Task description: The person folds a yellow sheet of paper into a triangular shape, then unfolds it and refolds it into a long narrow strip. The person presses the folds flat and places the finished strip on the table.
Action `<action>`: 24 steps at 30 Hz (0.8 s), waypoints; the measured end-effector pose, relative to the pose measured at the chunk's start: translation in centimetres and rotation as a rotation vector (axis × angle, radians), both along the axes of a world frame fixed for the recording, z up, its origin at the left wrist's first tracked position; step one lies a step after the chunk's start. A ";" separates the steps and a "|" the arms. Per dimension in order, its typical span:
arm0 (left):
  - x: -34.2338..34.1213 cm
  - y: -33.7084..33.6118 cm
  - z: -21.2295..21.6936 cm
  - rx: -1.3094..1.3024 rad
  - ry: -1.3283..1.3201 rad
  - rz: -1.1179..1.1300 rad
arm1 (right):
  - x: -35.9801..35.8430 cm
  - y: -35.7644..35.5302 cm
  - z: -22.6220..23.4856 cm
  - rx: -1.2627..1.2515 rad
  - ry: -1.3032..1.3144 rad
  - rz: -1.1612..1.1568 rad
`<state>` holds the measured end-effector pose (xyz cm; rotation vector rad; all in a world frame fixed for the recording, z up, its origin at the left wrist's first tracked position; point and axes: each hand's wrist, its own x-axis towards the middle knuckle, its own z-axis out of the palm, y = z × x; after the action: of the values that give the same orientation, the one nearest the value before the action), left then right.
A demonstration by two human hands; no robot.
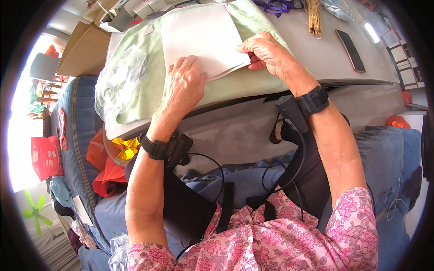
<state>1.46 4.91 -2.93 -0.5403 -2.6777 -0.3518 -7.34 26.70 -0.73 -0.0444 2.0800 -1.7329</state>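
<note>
White sheets of paper [199,36] lie on a pale green towel spread over the table in front of me. At the near right corner my right hand [264,52] pinches the paper between thumb and fingers. That edge is slightly raised, and more than one layer shows there. My left hand [184,83] rests on the near left part of the paper, palm down, with its fingers stretched forward and a little bent. The towel [266,86] reaches past the paper on both sides. A black strap with a small device sits on each of my wrists.
Left of the paper lies a crumpled clear plastic bag [122,77]. On the right of the table is a phone [350,50]; a bundle of straw [313,18] and purple ribbon [276,7] lie farther back. A cardboard box [83,49] stands at the far left.
</note>
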 end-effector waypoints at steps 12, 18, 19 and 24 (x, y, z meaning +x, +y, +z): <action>0.0 0.0 0.2 -0.020 -0.076 0.023 | 0.1 -0.5 -0.6 -0.046 0.058 -0.023; 0.0 0.0 0.1 -0.023 -0.067 0.027 | 0.0 -0.9 -0.7 -0.021 0.079 -0.035; 0.0 0.0 0.1 -0.028 -0.071 0.034 | 0.0 -0.9 -0.7 -0.025 0.085 -0.037; -0.1 0.4 -0.1 0.061 0.084 -0.021 | 0.0 -1.1 -1.1 -0.015 0.107 -0.047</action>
<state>1.35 5.31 -3.07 -0.5527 -2.5739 -0.4067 -7.36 25.63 -1.80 -0.0952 2.1595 -1.8107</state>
